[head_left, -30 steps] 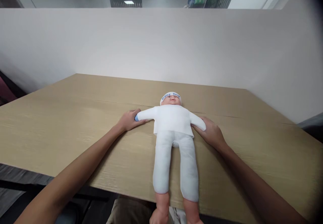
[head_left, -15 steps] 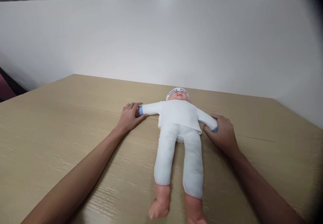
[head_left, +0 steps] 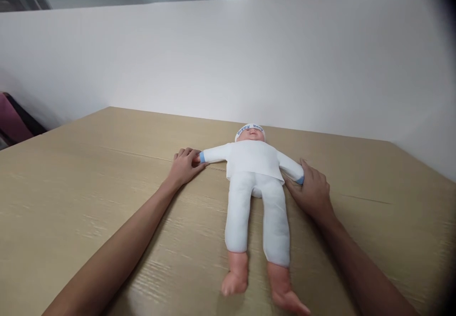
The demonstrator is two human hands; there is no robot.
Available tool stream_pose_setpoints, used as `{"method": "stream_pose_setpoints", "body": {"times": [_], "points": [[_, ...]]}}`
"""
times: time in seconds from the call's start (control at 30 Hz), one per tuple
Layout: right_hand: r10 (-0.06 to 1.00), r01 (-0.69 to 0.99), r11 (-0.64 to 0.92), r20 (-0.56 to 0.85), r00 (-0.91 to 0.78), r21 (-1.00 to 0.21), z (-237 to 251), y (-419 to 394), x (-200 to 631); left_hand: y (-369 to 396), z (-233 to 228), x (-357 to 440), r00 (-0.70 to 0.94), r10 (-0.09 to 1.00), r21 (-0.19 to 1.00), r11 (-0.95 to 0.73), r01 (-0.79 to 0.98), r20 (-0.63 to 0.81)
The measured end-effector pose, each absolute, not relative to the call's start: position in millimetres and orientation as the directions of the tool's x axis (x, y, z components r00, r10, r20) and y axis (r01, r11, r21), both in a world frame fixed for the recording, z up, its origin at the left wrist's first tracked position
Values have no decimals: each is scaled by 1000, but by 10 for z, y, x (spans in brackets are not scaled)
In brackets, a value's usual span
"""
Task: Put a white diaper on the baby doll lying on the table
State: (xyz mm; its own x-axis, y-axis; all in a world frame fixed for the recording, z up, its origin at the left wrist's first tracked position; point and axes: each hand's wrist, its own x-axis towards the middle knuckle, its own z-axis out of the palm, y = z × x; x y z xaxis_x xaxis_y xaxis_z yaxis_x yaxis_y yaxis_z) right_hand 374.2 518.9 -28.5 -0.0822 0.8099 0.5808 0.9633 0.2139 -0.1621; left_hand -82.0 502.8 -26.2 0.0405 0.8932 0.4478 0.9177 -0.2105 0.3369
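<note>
Shifted fully onto the tabletop (head_left: pixel 89 187), feet included, baby doll (head_left: pixel 254 164) is lying face-up, arms spread; left hand (head_left: pixel 185 166) is curling around one doll wrist, right hand (head_left: pixel 313 190) is cupping the other, neither releasing.

A soft baby doll in a white cloth suit (head_left: pixel 254 187) lies on its back on the light wooden table (head_left: pixel 89 183), head away from me and bare feet toward me. My left hand (head_left: pixel 185 165) rests on the table at the end of the doll's arm on my left, touching it. My right hand (head_left: pixel 313 192) lies at the end of the other arm, on my right. Behind the table stands a plain white partition wall (head_left: pixel 228 59).
</note>
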Motion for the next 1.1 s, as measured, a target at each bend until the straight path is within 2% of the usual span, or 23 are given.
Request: {"method": "stream_pose_setpoints", "body": {"times": [0.2, 0.4, 0.57, 0.83, 0.97, 1.1], "points": [[769, 960, 120, 635, 71, -253, -321, 4925, 3575, 4912, -275, -735, -45, 871, 318, -131, 939, 490], [843, 935, 6, 505, 187, -356, -430, 4532, 3428, 4616, -382, -581, -146, 884, 385, -42, 922, 445], [894, 938, -2, 420, 158, -348, -375, 3976, 3270, 4149, -437, -417, -140, 908, 379, -22, 925, 394], [930, 957, 128, 367, -25, -261, -341, 2893, 3171, 3194, -409, -194, -47, 945, 300, -55, 952, 324], [941, 948, 170, 330, -75, -269, -326, 2324, 3153, 2503, -407, -102, 9, 947, 280, -104, 954, 321], [932, 908, 234, 346, -108, -348, -294, 1584, 3082, 1623, -403, 11, 81, 934, 297, -192, 935, 348]]}}
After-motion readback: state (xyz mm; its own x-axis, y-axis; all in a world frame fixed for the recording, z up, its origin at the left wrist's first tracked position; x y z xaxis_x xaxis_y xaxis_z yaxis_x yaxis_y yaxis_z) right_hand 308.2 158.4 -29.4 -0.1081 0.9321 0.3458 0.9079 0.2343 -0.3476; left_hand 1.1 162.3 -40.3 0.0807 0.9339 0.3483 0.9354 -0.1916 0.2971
